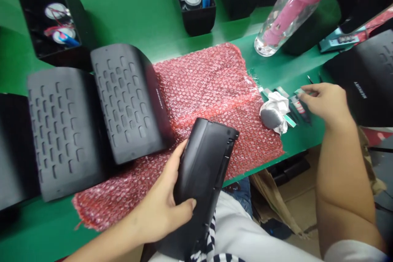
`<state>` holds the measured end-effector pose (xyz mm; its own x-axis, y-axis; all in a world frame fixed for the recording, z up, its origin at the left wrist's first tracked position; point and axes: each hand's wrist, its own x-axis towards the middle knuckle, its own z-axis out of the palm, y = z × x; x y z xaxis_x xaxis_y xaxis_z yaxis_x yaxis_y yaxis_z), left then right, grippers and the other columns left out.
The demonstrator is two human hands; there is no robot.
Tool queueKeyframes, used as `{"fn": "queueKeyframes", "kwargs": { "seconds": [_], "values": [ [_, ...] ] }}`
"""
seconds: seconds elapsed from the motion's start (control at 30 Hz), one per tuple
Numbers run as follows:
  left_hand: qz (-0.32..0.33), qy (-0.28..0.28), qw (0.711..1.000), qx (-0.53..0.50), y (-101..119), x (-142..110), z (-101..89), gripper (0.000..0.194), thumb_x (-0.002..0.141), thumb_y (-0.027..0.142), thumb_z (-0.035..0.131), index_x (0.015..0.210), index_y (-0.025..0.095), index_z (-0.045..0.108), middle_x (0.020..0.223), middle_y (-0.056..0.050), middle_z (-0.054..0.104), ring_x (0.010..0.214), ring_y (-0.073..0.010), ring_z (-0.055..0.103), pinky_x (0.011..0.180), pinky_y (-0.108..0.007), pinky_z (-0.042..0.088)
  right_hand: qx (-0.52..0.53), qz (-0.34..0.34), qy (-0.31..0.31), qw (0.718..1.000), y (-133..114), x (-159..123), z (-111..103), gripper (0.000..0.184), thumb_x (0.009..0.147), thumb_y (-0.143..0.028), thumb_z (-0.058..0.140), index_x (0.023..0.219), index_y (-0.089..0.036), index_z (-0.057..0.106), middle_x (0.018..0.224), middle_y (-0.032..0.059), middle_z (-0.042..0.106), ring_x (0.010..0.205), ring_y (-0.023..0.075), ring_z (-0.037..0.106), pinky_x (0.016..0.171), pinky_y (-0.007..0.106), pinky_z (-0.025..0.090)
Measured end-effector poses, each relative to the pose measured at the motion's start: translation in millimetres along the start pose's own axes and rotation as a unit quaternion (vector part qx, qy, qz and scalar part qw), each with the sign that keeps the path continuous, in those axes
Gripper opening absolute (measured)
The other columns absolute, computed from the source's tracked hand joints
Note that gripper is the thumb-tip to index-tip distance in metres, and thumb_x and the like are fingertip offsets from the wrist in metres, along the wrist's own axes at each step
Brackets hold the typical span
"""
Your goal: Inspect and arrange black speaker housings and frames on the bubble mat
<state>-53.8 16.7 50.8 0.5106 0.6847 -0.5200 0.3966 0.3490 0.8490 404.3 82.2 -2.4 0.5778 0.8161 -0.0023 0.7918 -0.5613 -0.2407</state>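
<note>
My left hand [167, 202] grips a long black plastic casing panel [205, 168], thumb on its face and fingers behind it. The panel is tilted above my lap, over the near edge of the red bubble wrap [202, 86]. At the right, the fingers of my right hand [328, 100] are pinched together at a small pale green piece, too small to name. Beside those fingertips lie a small tube with a red and white label [297, 104], crumpled white paper [279, 101] and a dark grey round piece [272, 118].
Two black slotted speaker housings [123, 102] stand on the left of the green table [123, 4]. Open black boxes [199, 20] with wired speakers sit further back. A clear bottle with a pink lid [288, 16] stands back right, near another black housing [365, 77].
</note>
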Motion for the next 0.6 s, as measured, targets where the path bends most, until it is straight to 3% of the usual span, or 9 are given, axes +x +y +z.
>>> {"fn": "queueKeyframes", "kwargs": {
  "seconds": [0.13, 0.2, 0.27, 0.3, 0.33, 0.37, 0.43, 0.5, 0.6],
  "values": [
    [-0.008, 0.017, 0.999, 0.031, 3.8, 0.5, 2.4, 0.103, 0.069, 0.018, 0.064, 0.157, 0.023, 0.012, 0.161, -0.012, 0.027, 0.147, -0.0407, 0.028, 0.121, -0.061, 0.015, -0.067, -0.084, 0.044, 0.993, 3.8, -5.2, -2.3, 0.021, 0.066, -0.020, 0.083, 0.085, -0.011, 0.080, 0.087, 0.0152, 0.076, 0.075, 0.0207, 0.069, 0.063, 0.032, 0.044],
    [-0.002, 0.021, 0.999, 0.041, 4.8, 0.2, 4.1, 0.102, 0.068, 0.017, 0.063, 0.157, 0.021, 0.013, 0.161, -0.013, 0.027, 0.147, -0.0401, 0.030, 0.122, -0.060, 0.017, -0.011, -0.123, 0.128, 0.984, -11.8, -28.6, -10.2, 0.028, 0.067, -0.015, 0.082, 0.094, -0.012, 0.080, 0.090, 0.0165, 0.077, 0.080, 0.0254, 0.072, 0.067, 0.034, 0.050],
    [0.009, 0.025, 0.998, 0.055, 5.4, 0.0, 6.0, 0.102, 0.068, 0.016, 0.062, 0.157, 0.019, 0.013, 0.162, -0.013, 0.026, 0.147, -0.0396, 0.029, 0.122, -0.060, 0.018, 0.127, -0.185, 0.185, 0.957, -39.3, -67.8, -22.8, 0.032, 0.072, -0.016, 0.079, 0.105, -0.018, 0.078, 0.087, 0.0119, 0.077, 0.075, 0.0248, 0.073, 0.068, 0.036, 0.056],
    [0.016, 0.028, 0.997, 0.064, 5.4, 0.1, 6.9, 0.102, 0.067, 0.015, 0.062, 0.157, 0.019, 0.013, 0.162, -0.013, 0.026, 0.148, -0.0394, 0.027, 0.122, -0.059, 0.018, 0.172, -0.233, 0.178, 0.940, -55.2, -90.4, -29.8, 0.031, 0.075, -0.018, 0.079, 0.106, -0.021, 0.076, 0.089, 0.0102, 0.077, 0.077, 0.0251, 0.073, 0.071, 0.038, 0.058],
    [0.024, 0.031, 0.997, 0.073, 5.1, 0.2, 7.9, 0.102, 0.067, 0.015, 0.062, 0.157, 0.018, 0.014, 0.163, -0.014, 0.025, 0.148, -0.0394, 0.026, 0.123, -0.059, 0.017, 0.168, -0.304, 0.128, 0.929, -71.2, -112.6, -36.3, 0.025, 0.079, -0.019, 0.077, 0.104, -0.024, 0.075, 0.095, 0.0088, 0.077, 0.086, 0.0255, 0.073, 0.079, 0.040, 0.059],
    [0.031, 0.033, 0.996, 0.080, 4.2, 0.3, 8.8, 0.102, 0.067, 0.014, 0.061, 0.157, 0.017, 0.014, 0.163, -0.014, 0.023, 0.149, -0.0396, 0.025, 0.123, -0.060, 0.017, 0.164, -0.392, 0.045, 0.904, -86.2, -132.6, -41.6, 0.022, 0.084, -0.017, 0.072, 0.104, -0.026, 0.074, 0.099, 0.0078, 0.076, 0.092, 0.0242, 0.072, 0.085, 0.040, 0.059],
    [0.041, 0.037, 0.995, 0.084, 1.0, 0.0, 10.4, 0.102, 0.068, 0.015, 0.061, 0.158, 0.017, 0.014, 0.164, -0.014, 0.021, 0.149, -0.0404, 0.024, 0.122, -0.060, 0.019, 0.174, -0.500, -0.016, 0.848, -110.4, -161.2, -47.0, 0.026, 0.087, -0.009, 0.065, 0.108, -0.024, 0.071, 0.101, 0.0075, 0.075, 0.096, 0.0215, 0.071, 0.086, 0.036, 0.060],
    [0.048, 0.043, 0.995, 0.080, -3.8, -1.4, 11.8, 0.101, 0.070, 0.016, 0.062, 0.158, 0.018, 0.013, 0.165, -0.013, 0.019, 0.149, -0.0413, 0.024, 0.121, -0.061, 0.022, 0.173, -0.558, -0.023, 0.811, -125.2, -173.1, -45.6, 0.030, 0.087, -0.005, 0.063, 0.112, -0.022, 0.069, 0.102, 0.0085, 0.074, 0.097, 0.0215, 0.070, 0.085, 0.036, 0.062],
    [0.059, 0.052, 0.993, 0.083, -9.7, -5.9, 14.3, 0.103, 0.071, 0.016, 0.064, 0.159, 0.023, 0.012, 0.166, -0.010, 0.019, 0.149, -0.0413, 0.024, 0.121, -0.061, 0.022, 0.138, -0.585, -0.010, 0.799, -134.6, -173.0, -40.4, 0.029, 0.090, -0.008, 0.058, 0.115, -0.018, 0.069, 0.107, 0.0121, 0.073, 0.102, 0.0247, 0.068, 0.085, 0.040, 0.063]
  ]
}}
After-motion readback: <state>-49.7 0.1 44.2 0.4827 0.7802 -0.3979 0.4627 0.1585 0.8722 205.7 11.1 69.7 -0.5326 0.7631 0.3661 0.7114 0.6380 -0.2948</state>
